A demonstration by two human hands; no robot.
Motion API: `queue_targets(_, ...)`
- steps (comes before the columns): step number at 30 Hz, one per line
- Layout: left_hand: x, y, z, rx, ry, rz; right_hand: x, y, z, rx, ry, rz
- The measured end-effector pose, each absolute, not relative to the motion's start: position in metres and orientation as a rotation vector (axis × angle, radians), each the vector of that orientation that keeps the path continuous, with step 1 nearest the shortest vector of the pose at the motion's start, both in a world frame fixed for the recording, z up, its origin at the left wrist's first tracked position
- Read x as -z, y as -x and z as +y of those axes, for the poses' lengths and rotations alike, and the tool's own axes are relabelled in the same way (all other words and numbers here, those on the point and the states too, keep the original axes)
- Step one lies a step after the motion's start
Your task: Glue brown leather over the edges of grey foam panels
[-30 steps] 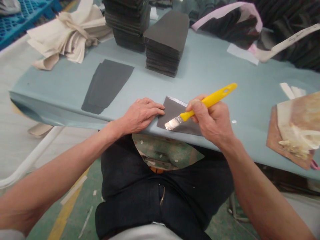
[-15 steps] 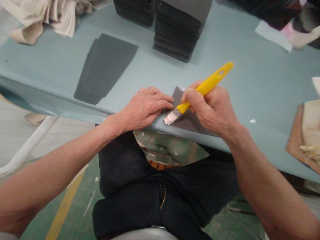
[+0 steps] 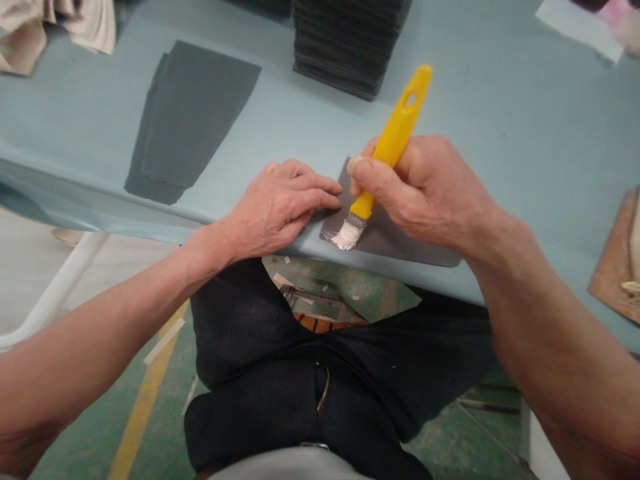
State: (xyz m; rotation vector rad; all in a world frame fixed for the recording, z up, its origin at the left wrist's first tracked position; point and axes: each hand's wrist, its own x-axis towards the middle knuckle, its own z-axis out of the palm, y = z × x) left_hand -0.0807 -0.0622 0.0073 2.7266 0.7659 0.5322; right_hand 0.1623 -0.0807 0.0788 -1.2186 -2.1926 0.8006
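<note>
My right hand point(image 3: 425, 190) is wrapped round a yellow-handled brush point(image 3: 395, 137), bristles whitish with paste and pressed on the near left corner of a small dark grey piece point(image 3: 395, 240) at the table's front edge. My left hand point(image 3: 277, 207) lies on the table beside it, fingers stretched flat and together, their tips holding down the piece's left edge. Most of the piece is hidden under my right hand.
A light blue-grey table point(image 3: 500, 113) carries two flat dark grey sheets point(image 3: 187, 123) at the left and a stack of dark pieces point(image 3: 350, 40) behind. Beige cloth point(image 3: 45, 27) lies far left, a brown board point(image 3: 617, 267) at the right edge. My dark-trousered lap is below.
The brush has swung more upright and its bristles have slid toward the piece's near left corner. The view has tilted down and closer; my left hand stays on the piece's edge.
</note>
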Motion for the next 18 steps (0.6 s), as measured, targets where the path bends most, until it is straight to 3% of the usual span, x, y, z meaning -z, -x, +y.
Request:
queue_targets(12,-0.0051,0.0808,-0.0627,-0.563,-2.725,0.742,-0.0759,-0.1589,-0.0789,-0.754,1.304,-2.246)
queue_targets(18,-0.0058,0.0812,-0.0619,-0.524,-2.763,0.759,-0.0786,-0.1524,-0.0797,-0.791,1.138,-2.121)
